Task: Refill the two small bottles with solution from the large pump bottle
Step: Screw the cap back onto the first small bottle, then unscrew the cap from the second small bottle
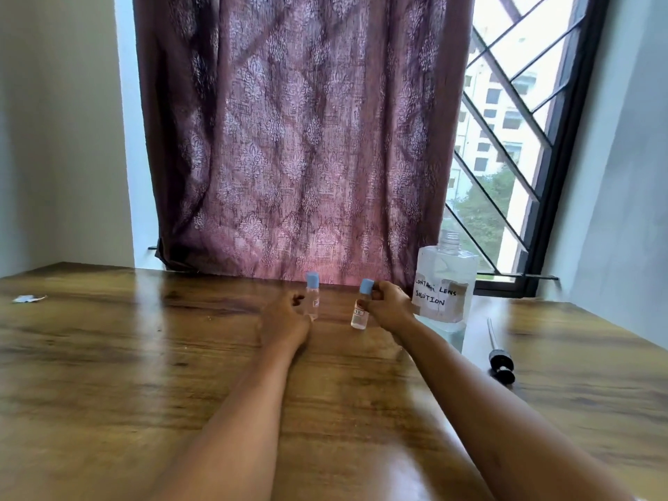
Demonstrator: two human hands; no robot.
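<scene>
Two small clear bottles with light-blue caps stand near the far middle of the wooden table (144, 356). The left small bottle (312, 296) is upright, and my left hand (283, 320) curls around its lower part. The right small bottle (361, 306) leans a little; my right hand (388, 305) grips it at the cap and neck. The large clear bottle (445, 280), labelled "contact lens solution", stands just right of my right hand with its neck uncapped. Its black pump head with tube (500, 359) lies on the table to the right.
A purple patterned curtain (300, 139) hangs behind the bottles. A barred window (513, 139) is at the right. A small scrap of blue-white paper (28, 299) lies at the table's far left.
</scene>
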